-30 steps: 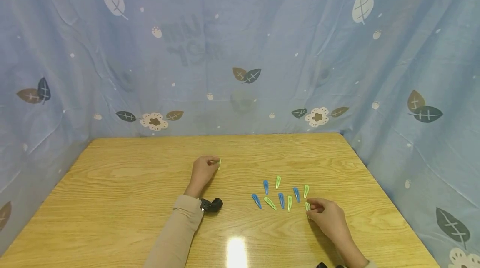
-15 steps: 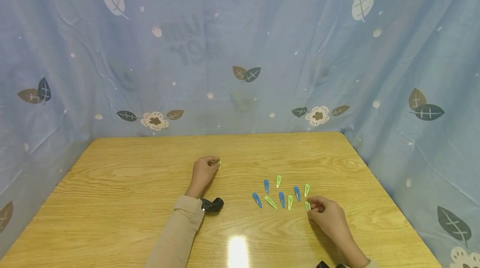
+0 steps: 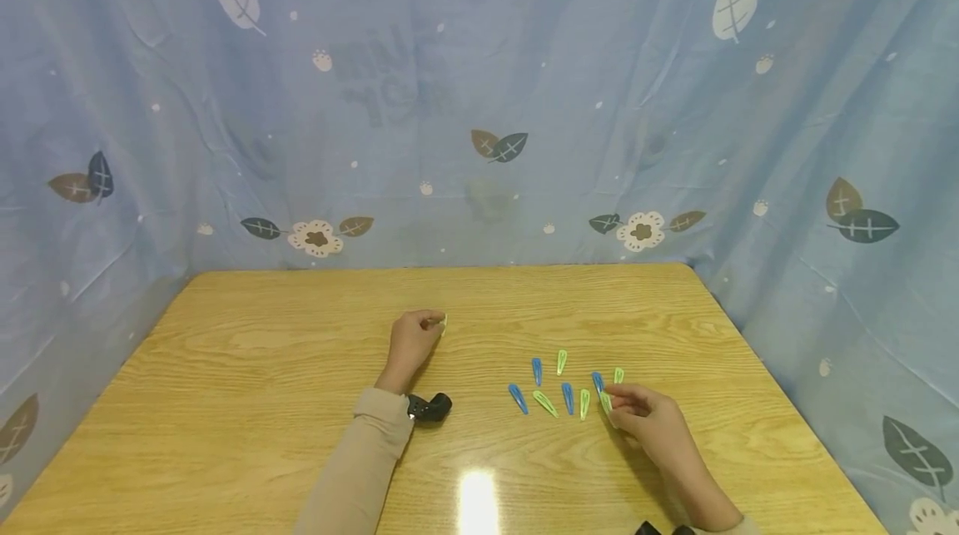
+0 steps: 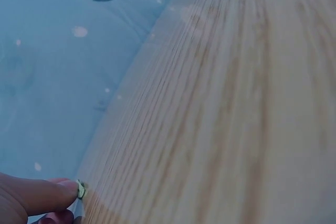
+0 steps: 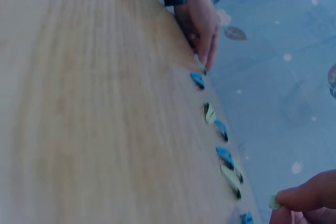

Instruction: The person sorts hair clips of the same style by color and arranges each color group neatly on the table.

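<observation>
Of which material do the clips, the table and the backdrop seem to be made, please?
The clips: probably painted metal, slightly glossy; thin, with slots, though plastic is possible.
The table: wood or wood-look laminate, glossy; grain and a bright reflection show.
The backdrop: most likely printed fabric, matt; it hangs in soft folds.

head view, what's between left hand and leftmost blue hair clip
The green hair clip the left hand pinches, then bare wooden tabletop, in the head view.

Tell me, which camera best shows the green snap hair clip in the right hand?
The head view: the green snap hair clip shows lengthwise in the right hand. The right wrist view shows only a small piece; the left wrist view doesn't show it.
</observation>
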The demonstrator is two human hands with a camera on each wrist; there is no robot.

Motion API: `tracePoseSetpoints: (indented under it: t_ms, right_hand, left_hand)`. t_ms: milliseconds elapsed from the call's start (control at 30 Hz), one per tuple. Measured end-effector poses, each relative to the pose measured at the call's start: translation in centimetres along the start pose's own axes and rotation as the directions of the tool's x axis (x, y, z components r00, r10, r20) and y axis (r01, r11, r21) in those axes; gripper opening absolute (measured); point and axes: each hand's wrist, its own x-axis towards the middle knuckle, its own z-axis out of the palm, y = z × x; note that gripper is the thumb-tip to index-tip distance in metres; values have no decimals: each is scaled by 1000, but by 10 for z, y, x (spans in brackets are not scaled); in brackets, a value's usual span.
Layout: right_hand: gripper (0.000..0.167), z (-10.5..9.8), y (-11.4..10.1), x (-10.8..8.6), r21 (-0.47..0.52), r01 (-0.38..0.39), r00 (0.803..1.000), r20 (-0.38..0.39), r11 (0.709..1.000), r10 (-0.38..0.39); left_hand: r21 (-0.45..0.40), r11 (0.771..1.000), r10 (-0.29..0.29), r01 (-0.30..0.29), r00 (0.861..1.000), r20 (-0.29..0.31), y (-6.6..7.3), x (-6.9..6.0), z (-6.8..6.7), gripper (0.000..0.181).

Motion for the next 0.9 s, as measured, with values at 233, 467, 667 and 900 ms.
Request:
tracePoseSetpoints:
  t_ms: [233, 467, 667, 900]
  right_hand:
    - [33, 12, -15, 15, 56, 89, 995, 40, 994, -91]
    - [33, 36, -37, 36, 144, 100, 990, 82, 985, -112]
    - [37, 62, -53, 55, 315, 87, 979, 146, 945, -139]
    - [36, 94, -67, 75, 403, 43, 984, 139, 914, -108]
  left_hand:
    - [-11, 1000, 0, 0, 1000, -2, -3, 1, 2, 19]
    - [-4, 1000, 13, -13, 1000, -15, -4, 2, 3, 18]
    - [-2, 1000, 15, -16, 1000, -25, -4, 1, 3, 17]
    - [-4, 1000, 16, -16, 1000, -21, -3, 1, 2, 16]
